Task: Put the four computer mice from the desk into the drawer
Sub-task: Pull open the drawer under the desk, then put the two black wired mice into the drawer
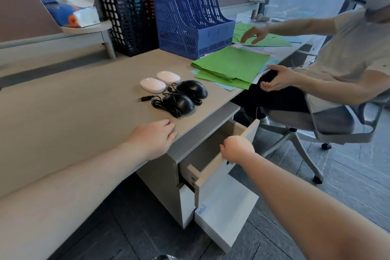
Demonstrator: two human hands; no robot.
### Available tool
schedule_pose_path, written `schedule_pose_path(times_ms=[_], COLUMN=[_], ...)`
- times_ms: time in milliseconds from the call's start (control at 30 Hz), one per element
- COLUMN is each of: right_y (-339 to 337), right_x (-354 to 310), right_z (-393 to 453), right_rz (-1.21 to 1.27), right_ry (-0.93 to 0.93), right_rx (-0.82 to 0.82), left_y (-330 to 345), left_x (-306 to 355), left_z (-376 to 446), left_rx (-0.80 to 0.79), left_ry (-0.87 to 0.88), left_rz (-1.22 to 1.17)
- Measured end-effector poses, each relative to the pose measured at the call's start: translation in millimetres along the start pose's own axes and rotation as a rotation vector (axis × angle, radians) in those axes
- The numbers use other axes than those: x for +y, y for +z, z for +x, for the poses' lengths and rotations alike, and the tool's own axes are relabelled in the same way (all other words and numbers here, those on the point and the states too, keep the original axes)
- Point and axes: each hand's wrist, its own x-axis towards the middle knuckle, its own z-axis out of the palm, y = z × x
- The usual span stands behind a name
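Two white wireless mice, one nearer [152, 84] and one farther [168, 77], lie on the desk [63, 107]. Beside them sit two black wired mice, the nearer one [179, 103] and the farther one [192, 88], with tangled cables. My left hand [154, 137] rests flat on the desk near its front edge, a short way in front of the black mice, holding nothing. My right hand [236, 149] grips the top edge of the drawer front [211, 170]; the top drawer is pulled partly out under the desk edge.
A blue file rack [190, 15] and a black mesh rack [128, 19] stand at the back of the desk. Green paper sheets [230, 65] lie to the right of the mice. Another person sits on an office chair [337, 126] at the right, hands over the papers. A lower white drawer [223, 213] also stands out.
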Motion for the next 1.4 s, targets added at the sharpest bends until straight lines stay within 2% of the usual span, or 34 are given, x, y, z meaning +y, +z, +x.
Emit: schedule_pose_path(times_ms=[300,533,633,800,900,1067,1133,1200,1400], right_y=[-10.8,-12.1,-12.4,-23.6,-35.7,-64.1,-75.3,-84.2,-93.9], right_x=[52.3,74.0,74.7,62.1,47.2,8.3,-9.3,-26.9,-58.2], right_z=[-44.7,-66.4,-63.3,-46.6,-31.8,-1.9,12.2,28.1,87.2], right_rz=[-0.077,-0.163,-0.178,-0.142,-0.083,0.204,0.263,0.323,0.368], right_ry=[0.141,0.265,0.258,0.182,0.133,0.005,-0.077,-0.133,-0.229], right_rx=[-0.06,-0.162,-0.151,-0.069,0.019,0.484,0.597,0.568,0.323], left_y=[-4.8,-4.0,-9.3,-15.8,-15.3,-12.9,-9.5,-5.1,3.5], left_x=[10.4,0.9,2.5,9.3,7.9,4.7,2.9,1.4,-2.0], left_z=[-4.0,2.7,3.5,9.8,20.1,40.7,49.6,59.3,86.9], left_rx=[-0.123,-0.116,-0.046,0.247,0.23,0.171,0.156,0.157,0.156], left_ry=[-0.073,-0.068,-0.07,-0.118,-0.199,-0.339,-0.356,-0.349,-0.308], left_rz=[0.013,-0.015,-0.003,-0.033,-0.061,-0.198,-0.218,-0.22,-0.174])
